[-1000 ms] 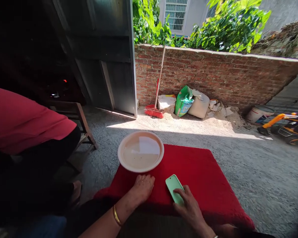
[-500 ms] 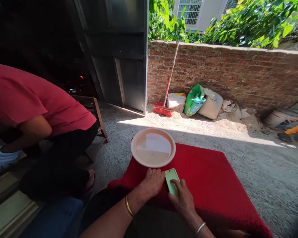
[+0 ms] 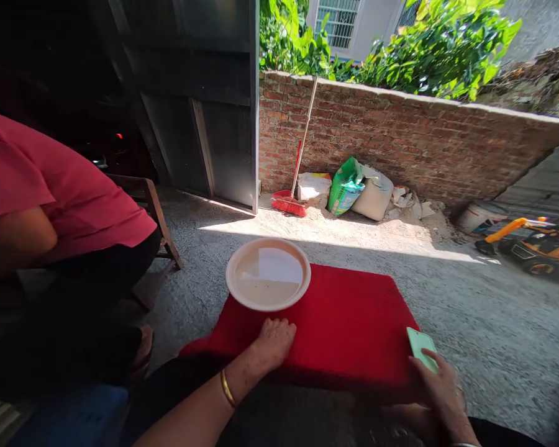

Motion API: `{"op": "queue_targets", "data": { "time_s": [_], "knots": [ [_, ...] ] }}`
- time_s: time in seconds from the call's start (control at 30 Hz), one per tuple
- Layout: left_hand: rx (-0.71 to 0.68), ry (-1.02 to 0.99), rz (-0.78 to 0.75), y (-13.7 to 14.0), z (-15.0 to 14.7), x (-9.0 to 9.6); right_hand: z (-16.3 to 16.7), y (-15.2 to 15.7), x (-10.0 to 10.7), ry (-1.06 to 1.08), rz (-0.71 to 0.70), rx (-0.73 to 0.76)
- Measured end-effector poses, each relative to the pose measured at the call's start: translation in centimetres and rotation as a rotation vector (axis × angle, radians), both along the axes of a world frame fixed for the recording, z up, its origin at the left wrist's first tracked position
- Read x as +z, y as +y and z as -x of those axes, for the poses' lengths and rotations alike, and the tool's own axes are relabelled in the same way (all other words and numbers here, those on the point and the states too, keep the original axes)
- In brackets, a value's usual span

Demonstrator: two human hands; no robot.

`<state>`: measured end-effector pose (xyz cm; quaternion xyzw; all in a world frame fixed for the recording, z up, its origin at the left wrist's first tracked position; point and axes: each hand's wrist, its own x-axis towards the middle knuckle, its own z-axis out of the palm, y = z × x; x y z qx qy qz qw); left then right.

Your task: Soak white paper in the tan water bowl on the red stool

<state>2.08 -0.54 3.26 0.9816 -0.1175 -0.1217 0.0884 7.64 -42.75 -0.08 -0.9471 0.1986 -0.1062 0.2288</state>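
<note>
My right hand (image 3: 440, 379) grips a flat, light green rectangular object (image 3: 422, 347) with rounded corners, its thumb across the face. I cannot make out exactly what it is. It is held at the right edge of a table covered with a red cloth (image 3: 349, 316). On the cloth's near left part rests my left hand (image 3: 276, 340), fingers curled under; what they hold, if anything, is hidden. Just beyond that hand, a round pale pink basin (image 3: 231, 282) with water in it stands at the table's far left corner.
A person in a red shirt (image 3: 74, 186) bends over at the left, beside a wooden chair (image 3: 161, 223). Behind are a dark metal door (image 3: 228, 136), a broom (image 3: 291, 205), sacks (image 3: 375, 195) and a brick wall (image 3: 400, 130). A yellow-and-black toy digger (image 3: 540, 245) stands at the right.
My right hand has carried the green object away from my left hand to the table's right edge. The view has turned to the right. My left hand stays on the cloth.
</note>
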Motion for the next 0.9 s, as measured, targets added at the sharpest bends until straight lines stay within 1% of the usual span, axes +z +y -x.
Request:
{"op": "queue_targets", "data": {
  "time_s": [0.03, 0.07, 0.13, 0.23, 0.3, 0.37, 0.43, 0.47, 0.5, 0.57, 0.6, 0.67, 0.73, 0.8, 0.83, 0.9],
  "knots": [
    [0.002, 0.013, -0.005, -0.1, -0.2, -0.1, 0.3, 0.5, -0.3, 0.021, 0.008, -0.002],
    [0.003, 0.025, -0.01, -0.1, -0.3, -0.1, 0.8, 1.7, -0.6, 0.046, 0.012, 0.014],
    [0.006, 0.035, -0.02, -0.2, -0.4, 0.1, 2.3, 6.0, -1.1, 0.087, 0.003, 0.116],
    [0.005, 0.034, -0.037, -0.4, -0.5, 0.4, 5.4, 13.9, -1.6, 0.087, -0.09, 0.423],
    [0.007, 0.046, -0.048, -0.5, -0.5, 0.6, 7.4, 18.1, -1.7, 0.105, -0.166, 0.633],
    [0.011, 0.052, -0.048, -0.5, -0.5, 0.7, 8.8, 20.4, -1.4, 0.178, -0.249, 0.809],
    [0.012, 0.051, -0.043, -0.5, -0.4, 0.9, 8.8, 20.4, -0.8, 0.241, -0.34, 0.907],
    [0.011, 0.052, -0.04, -0.5, -0.4, 1.0, 8.2, 19.5, -0.4, 0.238, -0.38, 0.903],
    [0.01, 0.054, -0.038, -0.5, -0.3, 1.1, 7.3, 18.3, 0.0, 0.203, -0.408, 0.857],
    [0.003, 0.051, -0.03, -0.5, -0.2, 1.3, 4.8, 14.8, 0.9, 0.073, -0.415, 0.66],
    [-0.003, 0.045, -0.023, -0.5, -0.2, 1.3, 3.4, 12.9, 1.2, 0.008, -0.389, 0.539],
    [-0.006, 0.039, -0.012, -0.6, 0.0, 1.3, 0.8, 9.7, 1.6, -0.058, -0.289, 0.325],
    [-0.005, 0.033, -0.005, -0.7, 0.1, 0.9, -1.0, 8.1, 1.4, -0.032, -0.184, 0.208],
    [-0.007, 0.024, 0.001, -0.7, 0.3, 0.5, -1.4, 8.8, 0.7, 0.018, -0.133, 0.18],
    [-0.014, 0.018, 0.004, -0.7, 0.4, 0.3, -1.0, 10.0, 0.2, 0.033, -0.132, 0.185],
    [-0.035, 0.008, 0.008, -0.8, 0.5, 0.1, 0.7, 13.5, -0.6, 0.036, -0.153, 0.26]
  ]
}}
